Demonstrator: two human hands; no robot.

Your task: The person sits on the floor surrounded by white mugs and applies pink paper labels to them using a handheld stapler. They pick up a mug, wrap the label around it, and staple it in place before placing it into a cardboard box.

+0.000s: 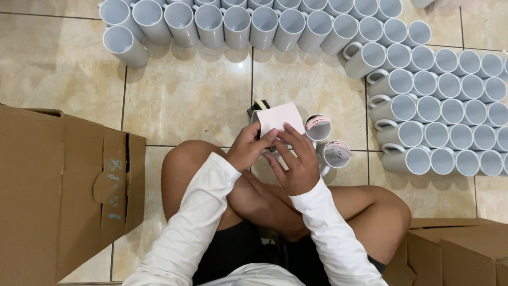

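From my view down over the crossed legs, I see both hands meeting over a white paper sheet point(279, 117) that wraps a mug held just above the floor point(196, 95). My left hand point(247, 148) has its fingers curled closed on the sheet's left side, while my right hand point(298, 164) lies flatter, its fingers point(292, 136) spread and pressing the paper down from the front. A roll of tape point(260, 104) sits just behind the sheet. Judging by what lies around, the work looks barely begun: only two wrapped mugs point(327, 142) with printed paper around them stand just to the right of my hands, while the plain white mugs point(439, 100) in long rows on the floor remain bare. The cardboard box point(58, 190) stands at my left.
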